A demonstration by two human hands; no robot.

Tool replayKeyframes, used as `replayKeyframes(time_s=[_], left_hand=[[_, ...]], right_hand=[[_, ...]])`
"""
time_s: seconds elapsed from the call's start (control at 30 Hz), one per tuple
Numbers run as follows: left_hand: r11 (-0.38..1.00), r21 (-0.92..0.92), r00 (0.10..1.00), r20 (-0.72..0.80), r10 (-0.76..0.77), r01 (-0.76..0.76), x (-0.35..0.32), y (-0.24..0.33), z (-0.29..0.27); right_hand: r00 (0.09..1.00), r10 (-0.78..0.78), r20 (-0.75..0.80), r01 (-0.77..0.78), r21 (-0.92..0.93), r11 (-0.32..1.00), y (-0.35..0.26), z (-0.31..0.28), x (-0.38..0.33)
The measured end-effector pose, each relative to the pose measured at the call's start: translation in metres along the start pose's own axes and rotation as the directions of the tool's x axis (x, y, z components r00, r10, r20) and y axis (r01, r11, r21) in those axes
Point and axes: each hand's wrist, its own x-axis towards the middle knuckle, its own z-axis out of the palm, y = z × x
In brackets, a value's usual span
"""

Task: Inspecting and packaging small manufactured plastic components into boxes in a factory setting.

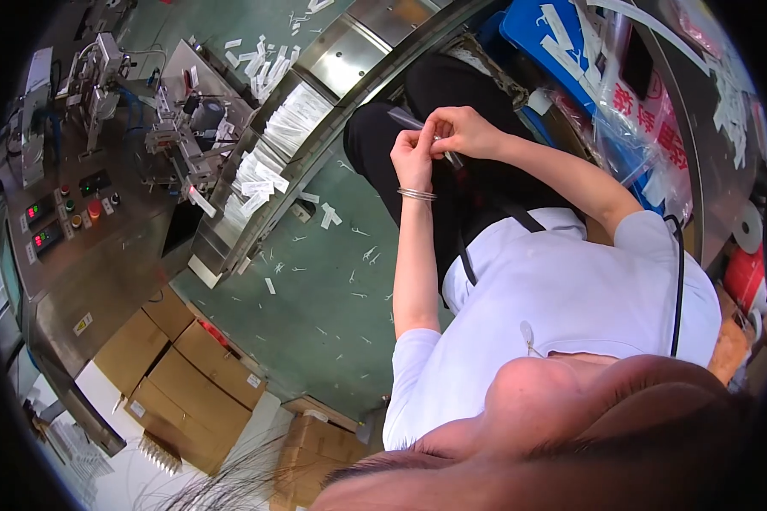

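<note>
Above my dark-trousered lap, my left hand [412, 158] and my right hand [467, 133] meet, fingers pinched closed. Between and beside them shows a thin clear plastic strip [407, 119], its far end sticking out past the fingers and another bit emerging below them. Its exact kind is hard to tell, since the fingers cover the middle. Silver bangles [417, 195] circle my left wrist. Closest to my right arm is a blue bin [528, 30] with white strips and clear plastic bags [648, 140] printed in red.
A metal trough [341, 64] holding many slim white packets [296, 119] runs along the left. Beyond it stands a machine with a button panel [81, 209]. Small white pieces litter the green floor [315, 281]. Cardboard boxes [187, 400] stand lower left; a dark phone-like slab [637, 61] lies right.
</note>
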Motion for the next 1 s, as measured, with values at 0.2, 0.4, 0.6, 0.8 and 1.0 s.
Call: replayKeyframes(time_s=[0.2, 0.4, 0.6, 0.8, 1.0], left_hand=[[0.999, -0.036, 0.962, 0.274, -0.018, 0.029, 0.003, 0.003, -0.001], [0.997, -0.047, 0.955, 0.288, 0.065, -0.054, -0.001, -0.008, 0.005], [0.706, 0.631, 0.922, 0.038, 0.385, -0.321, -0.009, -0.002, 0.018], [0.596, 0.726, 0.898, 0.070, 0.434, -0.345, -0.012, 0.010, 0.018], [0.446, 0.801, 0.812, 0.083, 0.577, -0.399, -0.009, 0.001, 0.008]], right_hand=[[0.977, 0.184, 0.104, -0.201, 0.190, 0.961, 0.010, -0.019, 0.009], [0.997, 0.074, 0.009, -0.072, -0.168, 0.983, 0.002, -0.017, 0.007], [0.976, -0.136, -0.171, 0.072, -0.335, 0.939, 0.001, 0.000, 0.001], [0.968, 0.020, -0.250, -0.044, -0.088, 0.995, 0.003, 0.006, 0.000], [0.937, 0.077, -0.341, -0.099, -0.048, 0.994, 0.019, -0.003, 0.006]])
